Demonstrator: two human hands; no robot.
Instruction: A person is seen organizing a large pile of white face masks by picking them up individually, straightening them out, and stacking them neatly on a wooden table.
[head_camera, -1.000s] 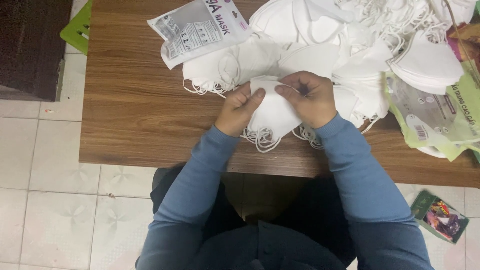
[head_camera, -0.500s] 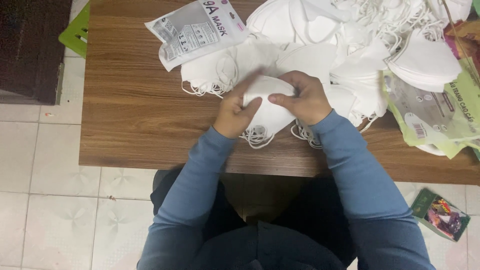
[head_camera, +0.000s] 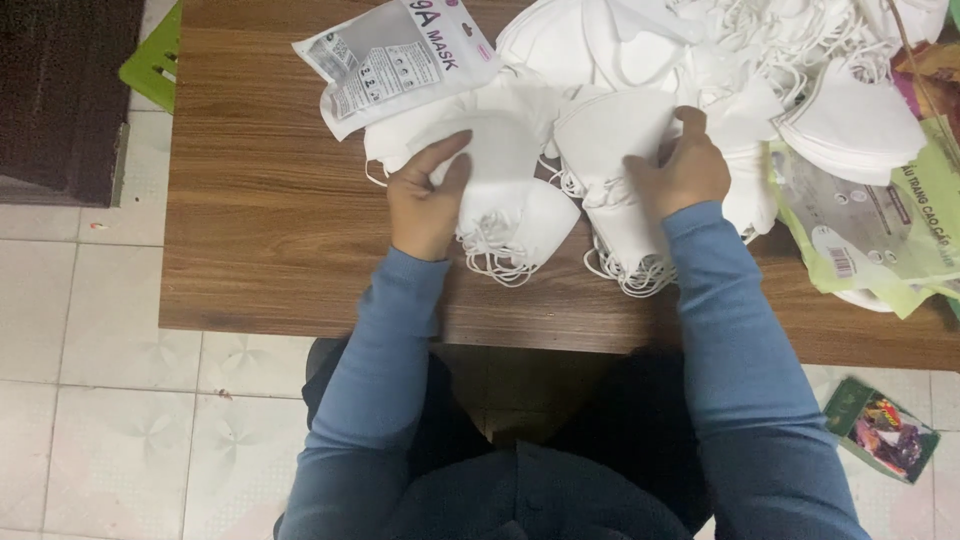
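**Two stacks of white masks, one under each hand**

The wooden worktop (head_camera: 260, 220) carries everything here, standing on a pale tiled floor (head_camera: 90, 390). Across its far side sprawls a loose heap of white folded masks (head_camera: 720, 50) with tangled ear loops. At the right edge lie green-and-clear mask packets (head_camera: 880, 230), and at the far left of the heap a grey printed mask pouch (head_camera: 395, 60) lies flat.

Nearer the person, two smaller bundles sit side by side, just apart. The left stack of masks (head_camera: 520, 215) lies under the left hand (head_camera: 428, 200), which rests on it with fingers pressed together and the thumb laid over the top mask. The right stack of masks (head_camera: 610, 170) is gripped by the right hand (head_camera: 685, 170), fingers curled around its edge, pinching the bundle.

By the look of it, the step in hand is sorting and squaring masks into separate stacks. Any next move would call for keeping the ear loops (head_camera: 500, 265) from snagging and the edges aligned, since the loops trail loose at the near side of both bundles.
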